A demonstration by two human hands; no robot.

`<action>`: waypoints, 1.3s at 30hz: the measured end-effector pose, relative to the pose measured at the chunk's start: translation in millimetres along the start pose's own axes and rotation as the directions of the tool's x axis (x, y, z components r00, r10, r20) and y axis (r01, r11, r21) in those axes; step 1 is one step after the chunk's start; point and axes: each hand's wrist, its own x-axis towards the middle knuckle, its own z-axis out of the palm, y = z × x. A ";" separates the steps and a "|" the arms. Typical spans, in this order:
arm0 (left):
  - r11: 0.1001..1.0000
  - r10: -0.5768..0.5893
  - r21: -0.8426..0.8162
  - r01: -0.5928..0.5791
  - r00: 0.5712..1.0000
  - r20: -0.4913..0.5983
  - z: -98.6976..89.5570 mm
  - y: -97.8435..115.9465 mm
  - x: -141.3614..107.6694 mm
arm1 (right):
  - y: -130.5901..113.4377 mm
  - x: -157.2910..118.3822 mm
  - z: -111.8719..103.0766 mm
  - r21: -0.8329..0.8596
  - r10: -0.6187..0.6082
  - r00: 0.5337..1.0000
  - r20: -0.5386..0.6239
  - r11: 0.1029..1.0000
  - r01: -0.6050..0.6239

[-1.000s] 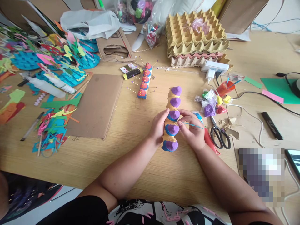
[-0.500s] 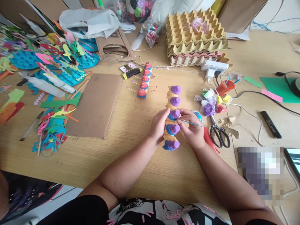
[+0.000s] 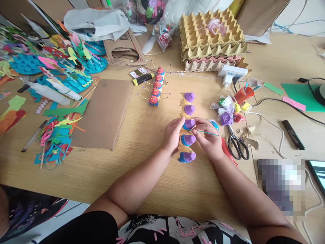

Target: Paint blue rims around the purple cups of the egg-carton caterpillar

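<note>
An egg-carton strip [image 3: 186,148] with several purple-topped bumps stretches up and down between my hands. Blue material covers the sides of the lower three bumps. My left hand [image 3: 174,135] grips the strip's left edge at the middle, thumb on top. My right hand [image 3: 208,139] pinches a thin blue stick [image 3: 209,133], its tip at the middle bump, while other fingers touch the strip's right side. Beyond the strip, a finished-looking row of red and blue bumps [image 3: 156,88] with faces and pin-like sticks stands on the table.
Cardboard [image 3: 101,115] and paper scraps [image 3: 57,142] lie left. Scissors [image 3: 238,145], clay packets [image 3: 226,117] and an orange cup [image 3: 243,95] are right of my hands. Stacked egg trays [image 3: 213,40] stand behind. A black marker [image 3: 293,135] lies farther right.
The lower end of the strip has shifted slightly right, and its upper end slightly left. Both hands keep nearly the same hold.
</note>
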 end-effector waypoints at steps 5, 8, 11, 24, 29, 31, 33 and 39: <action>0.999 0.017 0.031 -0.017 1.000 -0.001 -1.0 -0.1 -0.1 | 1.7 0.0 -1.6 0.000 0.030 1.000 0.000 1.000 -0.030; 0.999 0.030 0.043 -0.031 0.999 0.021 -1.4 -0.5 0.1 | 1.7 0.9 -1.2 0.002 0.029 1.000 0.000 1.000 -0.029; 0.999 0.038 0.035 -0.039 0.999 0.028 -2.0 -2.0 1.0 | 1.1 1.8 -1.1 0.014 0.026 1.000 0.008 1.000 -0.026; 0.998 0.034 0.057 -0.034 0.999 -0.005 -1.2 -0.3 -0.1 | 0.9 2.1 -3.2 0.034 0.026 0.999 0.030 0.999 -0.027; 0.997 0.038 0.068 -0.039 0.999 0.017 -1.2 -0.2 -0.4 | 0.6 2.3 -2.0 0.001 0.043 0.999 0.018 0.999 -0.043; 0.997 0.037 0.062 -0.038 0.999 0.018 -1.3 -0.6 -0.5 | 0.7 2.3 -1.9 0.003 0.043 0.999 0.020 0.999 -0.043; 0.998 0.034 0.059 -0.034 0.999 0.010 -1.4 -0.8 -0.6 | 0.8 2.5 -2.3 0.017 0.040 0.999 0.025 0.999 -0.041; 0.998 0.033 0.059 -0.033 0.999 -0.002 -1.0 -0.6 -0.4 | 0.4 3.5 -3.2 0.034 0.027 0.999 0.044 0.999 -0.028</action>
